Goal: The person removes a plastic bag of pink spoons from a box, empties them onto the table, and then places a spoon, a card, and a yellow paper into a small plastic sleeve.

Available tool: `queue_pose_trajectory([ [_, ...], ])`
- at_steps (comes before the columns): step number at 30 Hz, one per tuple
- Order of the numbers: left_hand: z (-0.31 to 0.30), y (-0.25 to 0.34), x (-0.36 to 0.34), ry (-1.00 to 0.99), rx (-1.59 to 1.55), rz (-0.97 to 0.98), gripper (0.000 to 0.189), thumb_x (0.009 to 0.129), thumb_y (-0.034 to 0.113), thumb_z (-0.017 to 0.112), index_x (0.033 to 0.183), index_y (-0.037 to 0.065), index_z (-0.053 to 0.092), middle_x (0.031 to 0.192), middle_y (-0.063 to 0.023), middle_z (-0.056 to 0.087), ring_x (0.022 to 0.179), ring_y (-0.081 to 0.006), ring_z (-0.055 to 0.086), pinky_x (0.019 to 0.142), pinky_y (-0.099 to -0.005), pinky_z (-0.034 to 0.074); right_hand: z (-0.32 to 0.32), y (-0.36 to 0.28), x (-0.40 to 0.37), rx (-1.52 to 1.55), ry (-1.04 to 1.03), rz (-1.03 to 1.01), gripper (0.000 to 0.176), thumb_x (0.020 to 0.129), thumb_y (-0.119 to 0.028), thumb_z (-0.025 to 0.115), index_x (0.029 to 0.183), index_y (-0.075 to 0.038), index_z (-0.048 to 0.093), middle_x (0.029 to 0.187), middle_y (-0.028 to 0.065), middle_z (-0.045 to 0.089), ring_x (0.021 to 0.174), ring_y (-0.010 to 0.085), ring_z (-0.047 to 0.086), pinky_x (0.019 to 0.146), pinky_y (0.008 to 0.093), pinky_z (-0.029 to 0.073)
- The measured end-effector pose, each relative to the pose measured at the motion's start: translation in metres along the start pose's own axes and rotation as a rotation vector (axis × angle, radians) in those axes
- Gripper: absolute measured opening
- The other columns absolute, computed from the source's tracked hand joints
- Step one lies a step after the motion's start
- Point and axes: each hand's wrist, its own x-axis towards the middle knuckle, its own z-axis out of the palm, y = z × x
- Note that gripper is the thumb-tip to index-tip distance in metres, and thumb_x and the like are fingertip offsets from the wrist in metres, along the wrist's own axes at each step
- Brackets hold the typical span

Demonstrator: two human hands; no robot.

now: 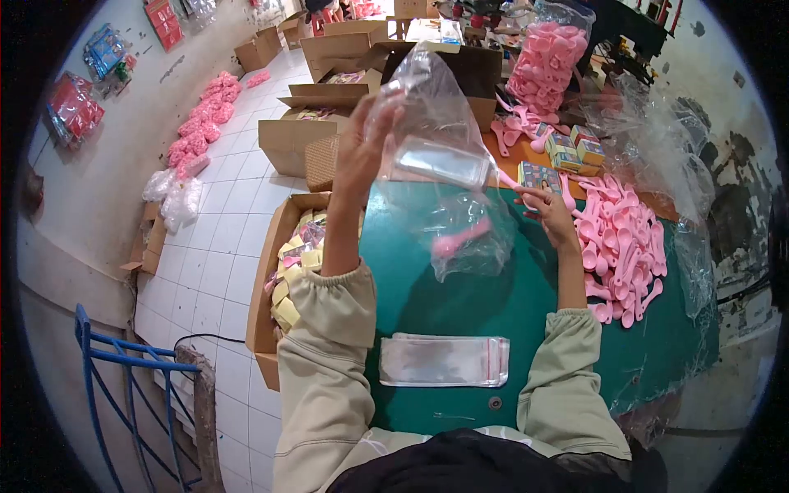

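My left hand [370, 140] is raised at the upper middle, its fingers closed on the top of a large clear plastic bag [431, 90]. Inside or behind that bag show a stack of clear sleeves [444, 163] and a pink spoon [462, 238]. My right hand [546, 211] pinches the handle of another pink spoon [507, 178] at the bag's right side. Right of this hand lies a heap of pink spoons [620, 246]. Small printed boxes [538, 177] stand just beyond it. A flat stack of clear sleeves [444, 361] rests near me on the green table [460, 308].
An open carton of packed items [261, 329] stands left of the table. More cartons [288, 148] are behind it. A big bag of pink spoons [549, 66] stands at the back right, beside crumpled plastic [657, 148]. A blue metal frame [123, 353] is at lower left.
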Motion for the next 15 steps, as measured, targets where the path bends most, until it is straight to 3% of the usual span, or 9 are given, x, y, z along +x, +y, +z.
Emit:
queue_pose_trajectory([
  [6, 0.012, 0.033, 0.013, -0.014, -0.119, 0.014, 0.036, 0.092, 0.032, 0.051, 0.12, 0.009, 0.051, 0.111, -0.0051, 0.059, 0.104, -0.0145, 0.056, 0.081, -0.0286, 0.047, -0.012, -0.001, -0.008, -0.404, -0.282, -0.328, 0.036, 0.076, -0.008, 0.06, 0.111, -0.007, 0.061, 0.108, 0.0033, 0.057, 0.099, 0.0161, 0.055, 0.085, 0.0283, 0.044],
  [7, 0.014, 0.035, 0.015, -0.012, -0.17, 0.038, 0.037, 0.092, 0.03, 0.052, 0.121, 0.008, 0.049, 0.112, -0.005, 0.059, 0.104, -0.0158, 0.057, 0.079, -0.0296, 0.048, -0.011, 0.0, -0.008, -0.363, -0.323, -0.243, 0.039, 0.071, -0.008, 0.062, 0.11, -0.009, 0.062, 0.11, 0.0053, 0.054, 0.102, 0.018, 0.054, 0.088, 0.0282, 0.043],
  [11, 0.031, 0.043, 0.019, -0.06, -0.294, 0.198, 0.029, 0.09, 0.021, 0.055, 0.116, 0.007, 0.054, 0.11, -0.0047, 0.059, 0.101, -0.0148, 0.057, 0.079, -0.0283, 0.047, -0.006, 0.004, -0.008, -0.458, -0.255, -0.331, 0.037, 0.071, -0.009, 0.062, 0.108, -0.008, 0.062, 0.106, 0.0075, 0.055, 0.1, 0.0191, 0.054, 0.088, 0.0299, 0.044],
  [14, 0.035, 0.048, 0.026, 0.08, 0.164, 0.451, 0.022, 0.09, 0.017, 0.055, 0.108, 0.004, 0.059, 0.102, -0.0059, 0.062, 0.096, -0.0138, 0.057, 0.079, -0.0268, 0.046, -0.007, 0.009, -0.005, -0.506, -0.207, -0.309, 0.036, 0.071, -0.01, 0.063, 0.107, -0.008, 0.063, 0.105, 0.0075, 0.055, 0.098, 0.0191, 0.055, 0.087, 0.0306, 0.044],
  [15, 0.045, 0.048, 0.022, 0.048, 0.177, 0.382, 0.019, 0.09, 0.015, 0.055, 0.104, 0.003, 0.062, 0.094, -0.0051, 0.064, 0.092, -0.0129, 0.057, 0.078, -0.026, 0.045, -0.007, 0.012, -0.005, -0.508, -0.198, -0.323, 0.036, 0.071, -0.011, 0.063, 0.107, -0.008, 0.063, 0.104, 0.0075, 0.055, 0.097, 0.0192, 0.056, 0.087, 0.0304, 0.044],
])
